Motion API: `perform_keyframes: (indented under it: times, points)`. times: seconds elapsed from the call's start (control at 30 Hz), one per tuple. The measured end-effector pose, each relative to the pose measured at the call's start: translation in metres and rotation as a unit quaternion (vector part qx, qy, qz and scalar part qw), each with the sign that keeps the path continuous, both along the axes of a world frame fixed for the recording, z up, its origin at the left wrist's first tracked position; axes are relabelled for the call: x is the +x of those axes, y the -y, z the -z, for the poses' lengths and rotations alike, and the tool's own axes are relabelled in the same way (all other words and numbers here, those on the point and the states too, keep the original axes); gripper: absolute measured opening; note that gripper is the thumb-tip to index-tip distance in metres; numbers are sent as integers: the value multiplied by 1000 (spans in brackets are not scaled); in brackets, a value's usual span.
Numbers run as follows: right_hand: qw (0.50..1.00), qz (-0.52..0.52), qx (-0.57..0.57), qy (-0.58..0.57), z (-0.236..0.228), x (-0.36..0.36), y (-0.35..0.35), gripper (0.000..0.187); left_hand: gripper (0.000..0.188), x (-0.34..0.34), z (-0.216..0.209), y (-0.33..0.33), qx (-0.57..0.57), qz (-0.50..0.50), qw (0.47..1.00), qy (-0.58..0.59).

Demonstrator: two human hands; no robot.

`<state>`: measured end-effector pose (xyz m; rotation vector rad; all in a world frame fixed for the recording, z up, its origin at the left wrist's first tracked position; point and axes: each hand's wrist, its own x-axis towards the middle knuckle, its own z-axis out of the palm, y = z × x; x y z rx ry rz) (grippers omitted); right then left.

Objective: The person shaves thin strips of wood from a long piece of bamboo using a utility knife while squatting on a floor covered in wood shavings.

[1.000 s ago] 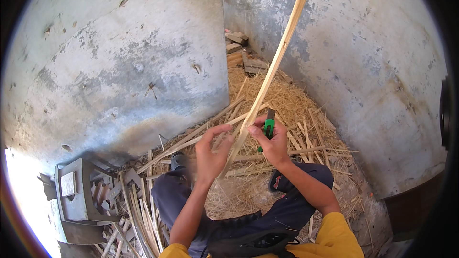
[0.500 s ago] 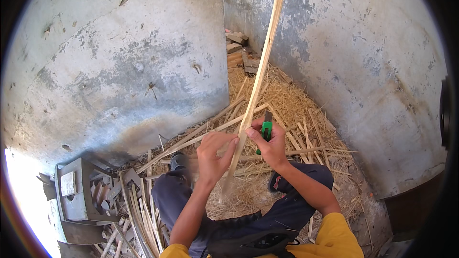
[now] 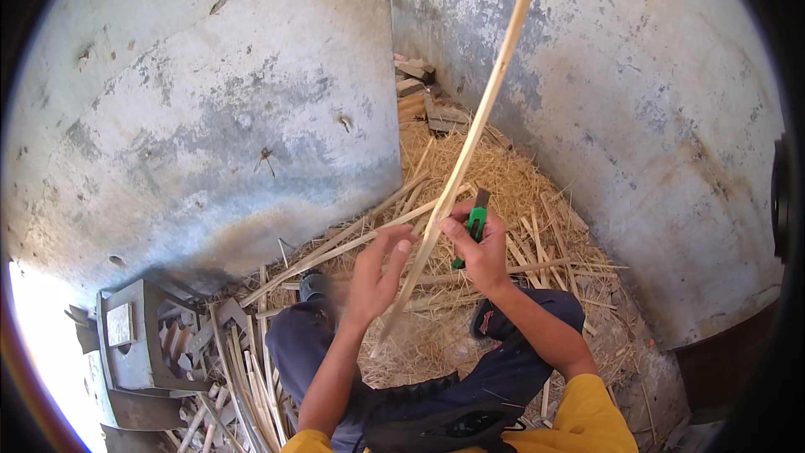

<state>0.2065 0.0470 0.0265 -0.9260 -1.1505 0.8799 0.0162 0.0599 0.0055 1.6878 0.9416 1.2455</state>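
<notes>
A long, pale wooden strip point(image 3: 482, 113) slants across the view, its far end high at the right and its near end low between my knees. My right hand point(image 3: 481, 253) grips it near the middle, thumb against its side, and also keeps a green utility knife point(image 3: 476, 225) in the palm with the dark blade pointing up. Just left of the strip, my left hand point(image 3: 377, 275) has its fingers apart and holds nothing. A small gap seems to lie between its fingertips and the wood.
Shavings point(image 3: 495, 159) heap up in the corner between two peeling walls point(image 3: 277, 101). Several loose strips point(image 3: 356, 239) lie across the floor by my feet. At left stands a grey metal frame point(image 3: 134, 327), with more sticks point(image 3: 251, 386) beside it. Wood blocks point(image 3: 411, 84) sit at the back.
The strip's far end has swung to the right. My left hand has let go of the strip and opened. My right hand, with the knife, has shifted slightly right.
</notes>
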Motion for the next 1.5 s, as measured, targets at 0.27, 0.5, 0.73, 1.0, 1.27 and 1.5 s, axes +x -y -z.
perform_keyframes:
  times: [0.27,0.5,0.73,1.0,1.27,1.5]
  points:
    - [994,18,-9,-109,-20,21,-10,21,49,-5,21,2,-141,205,967,-51]
    - [994,-12,-45,-94,-20,33,-9,28,50,-3,14,3,-223,186,957,25]
    - [1000,-15,-5,-26,-28,27,-3,27,51,-6,4,8,-284,179,939,70]
    - [970,-4,70,235,-20,26,-4,22,47,-9,3,6,-235,95,965,70]
    - [915,70,83,389,-21,22,-5,26,44,-14,7,3,-167,73,983,27]
    - [895,101,101,423,-14,21,-8,24,33,-11,10,6,-127,11,992,18]
